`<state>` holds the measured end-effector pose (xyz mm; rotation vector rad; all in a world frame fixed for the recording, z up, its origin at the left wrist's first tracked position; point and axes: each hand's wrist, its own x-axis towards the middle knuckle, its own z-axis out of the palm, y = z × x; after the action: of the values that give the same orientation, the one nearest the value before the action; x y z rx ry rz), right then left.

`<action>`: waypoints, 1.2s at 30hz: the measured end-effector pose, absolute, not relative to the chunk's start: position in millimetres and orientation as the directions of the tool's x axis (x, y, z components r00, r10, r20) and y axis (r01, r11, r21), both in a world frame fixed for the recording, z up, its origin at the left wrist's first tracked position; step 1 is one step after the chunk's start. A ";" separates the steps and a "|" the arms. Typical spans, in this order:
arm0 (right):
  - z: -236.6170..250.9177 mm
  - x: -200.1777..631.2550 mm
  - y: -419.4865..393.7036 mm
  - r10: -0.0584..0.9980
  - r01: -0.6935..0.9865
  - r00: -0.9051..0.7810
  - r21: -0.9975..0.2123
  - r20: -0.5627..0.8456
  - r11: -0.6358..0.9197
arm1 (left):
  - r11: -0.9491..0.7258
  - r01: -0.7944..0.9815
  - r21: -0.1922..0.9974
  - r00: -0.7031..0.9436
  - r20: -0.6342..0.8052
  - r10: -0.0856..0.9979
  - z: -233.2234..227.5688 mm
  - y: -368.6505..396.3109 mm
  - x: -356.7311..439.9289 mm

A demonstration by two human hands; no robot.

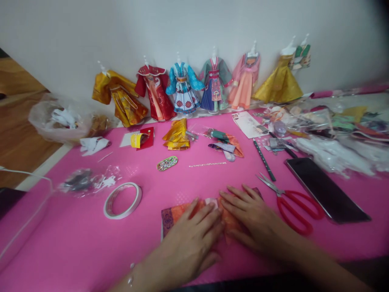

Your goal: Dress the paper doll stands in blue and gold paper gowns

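Pressing flat on the pink mat (75, 243), both hands lie low in the centre of the frame over an orange patterned paper (176, 213). The left hand (190, 239) has its fingers spread and laid down on the sheet's middle; the right hand (255, 221) is spread the same way, fingertips touching the paper's right part. Neither pinches anything; both simply bear down with open palms.

The paper looks thin, light and easily creased (a folded craft sheet, by its look), so it would likely slide on the smooth mat unless held flat, and is best taken at an edge or corner, such as the bare purple-bordered end at the left.

Just right of the right hand lie red-handled scissors (291, 202), blades closed and pointing up-left, and beyond them a dark phone (326, 190). Left of centre sits a ring of clear tape (122, 200), apart from the hands.

Further up the mat lie a small oval beaded piece (167, 163), a folded gold fabric piece (177, 138) and a black pen (264, 160). At the right edge spreads a heap of clear plastic packets (334, 134).

Along the wall at the top stands a row of paper costumes on small stands (184, 89), from gold at the left to gold at the right.
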<state>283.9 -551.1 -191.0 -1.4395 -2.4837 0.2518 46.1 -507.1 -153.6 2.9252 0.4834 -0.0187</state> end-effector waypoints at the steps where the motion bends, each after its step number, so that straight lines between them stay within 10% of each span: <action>1: -190.3 283.9 -551.4 0.869 0.825 -0.475 -0.274 0.137 0.495 | -0.929 0.328 0.168 0.945 -0.051 0.324 -155.1 -507.2 46.3; 27: -201.7 287.5 -556.9 0.849 0.813 -0.500 -0.243 0.174 0.529 | -0.832 0.434 0.345 0.898 -0.085 0.433 -149.5 -511.9 41.8; 36: -190.3 284.1 -556.5 0.852 0.802 -0.498 -0.286 0.162 0.524 | -0.721 0.662 0.202 0.668 0.277 0.691 -146.4 -506.7 -3.7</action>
<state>284.1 -556.5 -190.3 -1.3855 -2.4845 0.2494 -3.7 -506.7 -146.4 2.7916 1.1349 0.5168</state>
